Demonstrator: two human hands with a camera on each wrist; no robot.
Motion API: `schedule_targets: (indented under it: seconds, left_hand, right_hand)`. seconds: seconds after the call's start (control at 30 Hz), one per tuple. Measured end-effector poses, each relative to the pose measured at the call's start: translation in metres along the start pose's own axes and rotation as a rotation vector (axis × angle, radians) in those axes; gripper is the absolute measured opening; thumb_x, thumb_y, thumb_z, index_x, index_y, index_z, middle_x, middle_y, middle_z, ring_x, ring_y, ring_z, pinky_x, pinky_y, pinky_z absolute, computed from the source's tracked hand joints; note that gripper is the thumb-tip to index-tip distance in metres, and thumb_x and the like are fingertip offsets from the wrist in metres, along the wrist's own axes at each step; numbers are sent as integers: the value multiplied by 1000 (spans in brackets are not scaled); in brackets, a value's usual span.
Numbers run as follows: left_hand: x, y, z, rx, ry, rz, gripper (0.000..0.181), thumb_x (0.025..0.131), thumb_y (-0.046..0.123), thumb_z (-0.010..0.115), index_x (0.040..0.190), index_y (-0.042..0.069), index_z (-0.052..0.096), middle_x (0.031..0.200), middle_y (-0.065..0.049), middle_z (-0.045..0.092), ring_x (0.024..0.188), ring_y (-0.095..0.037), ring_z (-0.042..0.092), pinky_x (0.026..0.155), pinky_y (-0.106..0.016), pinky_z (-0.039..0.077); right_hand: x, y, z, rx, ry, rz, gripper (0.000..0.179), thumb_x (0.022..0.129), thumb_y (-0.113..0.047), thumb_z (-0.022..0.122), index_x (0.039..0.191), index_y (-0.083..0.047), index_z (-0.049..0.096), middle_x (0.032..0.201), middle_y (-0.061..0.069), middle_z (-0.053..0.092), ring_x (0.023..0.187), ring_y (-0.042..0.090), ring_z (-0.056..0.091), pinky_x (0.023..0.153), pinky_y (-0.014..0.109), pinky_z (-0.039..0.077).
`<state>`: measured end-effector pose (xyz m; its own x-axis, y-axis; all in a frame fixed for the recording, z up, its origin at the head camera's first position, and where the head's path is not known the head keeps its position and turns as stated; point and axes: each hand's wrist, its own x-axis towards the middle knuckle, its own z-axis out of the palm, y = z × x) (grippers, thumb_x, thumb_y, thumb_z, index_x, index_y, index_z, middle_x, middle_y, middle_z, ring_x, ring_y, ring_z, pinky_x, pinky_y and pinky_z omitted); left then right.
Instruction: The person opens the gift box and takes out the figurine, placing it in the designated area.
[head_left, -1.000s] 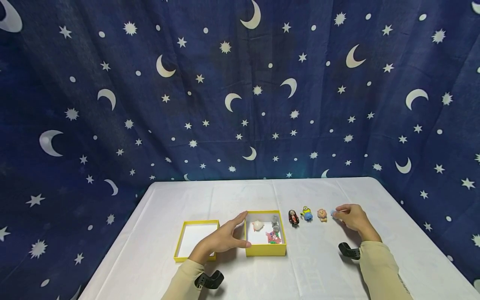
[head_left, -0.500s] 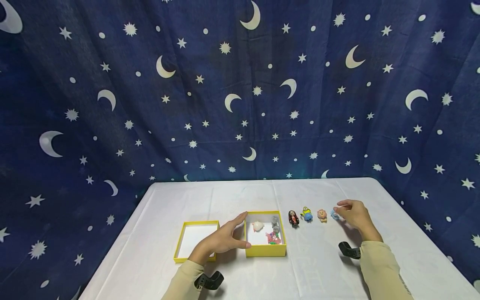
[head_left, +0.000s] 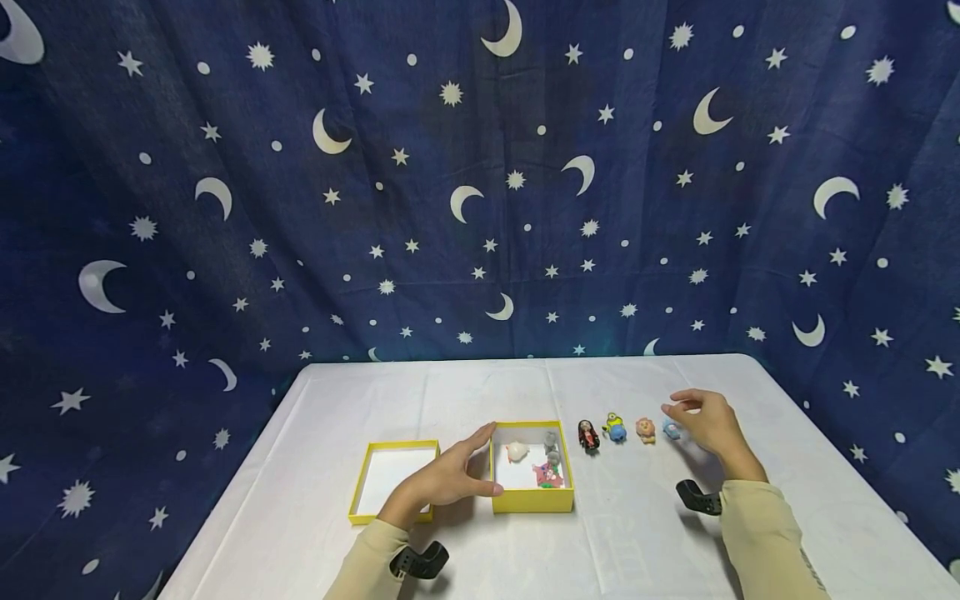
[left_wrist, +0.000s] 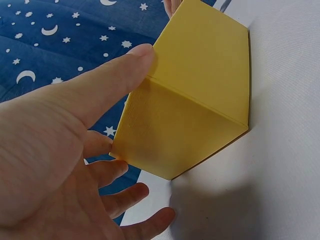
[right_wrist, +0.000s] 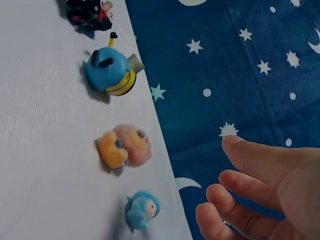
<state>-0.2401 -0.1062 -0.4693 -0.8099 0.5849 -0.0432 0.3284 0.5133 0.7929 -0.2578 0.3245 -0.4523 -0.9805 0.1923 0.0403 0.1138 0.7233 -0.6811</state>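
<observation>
My left hand (head_left: 448,477) rests against the left side of a yellow box (head_left: 532,501), its thumb at the near corner and its fingers stretched towards the far one. In the left wrist view, the thumb touches the edge of the box (left_wrist: 200,60). Inside lie a whitish figurine (head_left: 517,452), a grey one (head_left: 552,448) and a pink one (head_left: 547,476). Over the right end of a row of toys, my right hand (head_left: 708,423) hovers with nothing in it. Below it stands a small blue-hooded figurine (right_wrist: 143,210), apart from the fingers.
The row continues leftward with an orange-pink lion-like figurine (head_left: 645,430), a yellow-and-blue minion figurine (head_left: 615,427) and a dark-haired doll figurine (head_left: 588,437). A yellow-rimmed box lid (head_left: 366,471) lies left of the box. Behind the white table (head_left: 637,533) hangs a blue star-and-moon curtain (head_left: 420,317).
My right hand has let go of the blue-hooded figurine and risen slightly away, leaving it at the end of the row. The left hand and the box have stayed in place.
</observation>
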Motion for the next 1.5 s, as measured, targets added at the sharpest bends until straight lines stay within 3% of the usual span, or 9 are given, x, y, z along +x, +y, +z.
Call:
schedule_targets:
  seconds: [0.2,0.47,0.77,1.1,1.5]
  left_hand:
    - [0,0,0,1,-2,-2,101,85,35,82,162,8,21,170,-12,20,158,-33,19,127,-57,18]
    - [1,0,-1,7,-6,3,101,86,35,81,162,8,21,170,-13,20,158,-32,18,127,-57,18]
    - [0,1,-1,11,-6,-1,100,86,35,81,162,9,21,170,-12,21,158,-32,19,127,-56,19]
    - [-1,2,-1,2,-6,-3,100,86,34,81,162,10,21,170,-12,21,158,-32,19,127,-56,19]
    - [-1,3,-2,2,-10,-8,100,86,33,81,162,9,20,170,-12,20,158,-32,18,127,-57,19]
  right_hand:
    - [-2,-10,3,-1,18,-71,46,97,-27,68,125,9,64,116,33,66,110,50,61,83,53,52]
    - [-5,-22,11,-11,17,-157,42,96,-26,69,121,8,66,110,30,70,104,47,64,78,48,54]
    - [-8,-34,17,12,12,-189,40,96,-24,70,121,7,67,107,27,72,99,42,67,84,54,55]
    - [-12,-48,20,67,2,-269,37,94,-19,72,118,9,68,103,25,74,90,34,70,73,34,55]
    - [-18,-65,24,105,-56,-236,38,95,-17,71,122,9,65,102,22,71,77,25,69,53,25,50]
